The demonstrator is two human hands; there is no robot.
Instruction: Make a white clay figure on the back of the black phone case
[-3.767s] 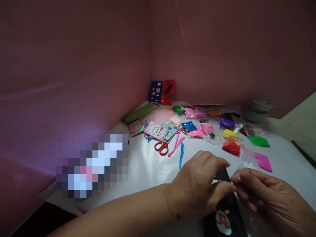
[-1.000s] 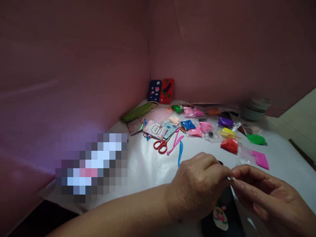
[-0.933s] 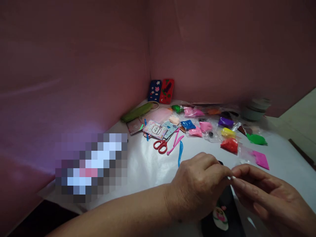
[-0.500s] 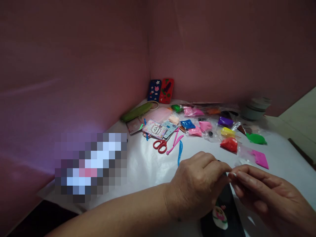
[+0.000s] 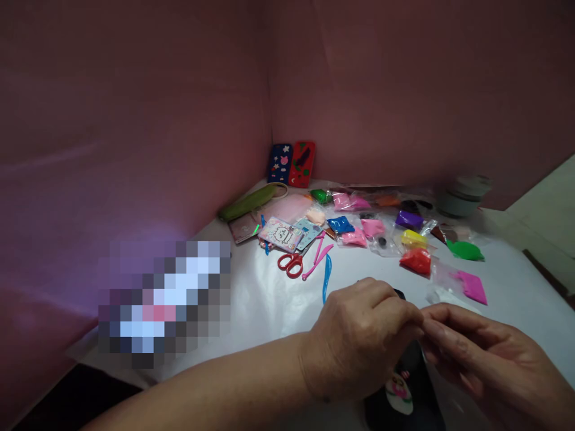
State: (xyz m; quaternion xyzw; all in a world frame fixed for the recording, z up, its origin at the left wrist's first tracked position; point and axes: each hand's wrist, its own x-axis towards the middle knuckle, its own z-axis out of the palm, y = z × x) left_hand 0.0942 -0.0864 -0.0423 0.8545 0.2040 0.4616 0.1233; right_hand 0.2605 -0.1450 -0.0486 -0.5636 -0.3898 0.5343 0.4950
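My left hand is closed in a pinch, its fingertips meeting those of my right hand. The right thumb and forefinger are pressed together too. Whatever lies between the fingertips is hidden by them. Beneath both hands lies a black phone-case-like slab, partly covered by the left hand. On it sits a pale clay figure with a pink and green decoration, and a small pink striped bit beside it. A blue modelling tool rests just past my left knuckles.
Bags of coloured clay, such as a red one and a magenta one, spread across the white table. Red scissors, pink tools and cards lie mid-table. Two decorated cases lean at the corner. A blurred bright screen is left.
A small white bit that showed at my right fingertips is now out of sight between the fingers. Both hands stay almost in place, with the fingertips closer together.
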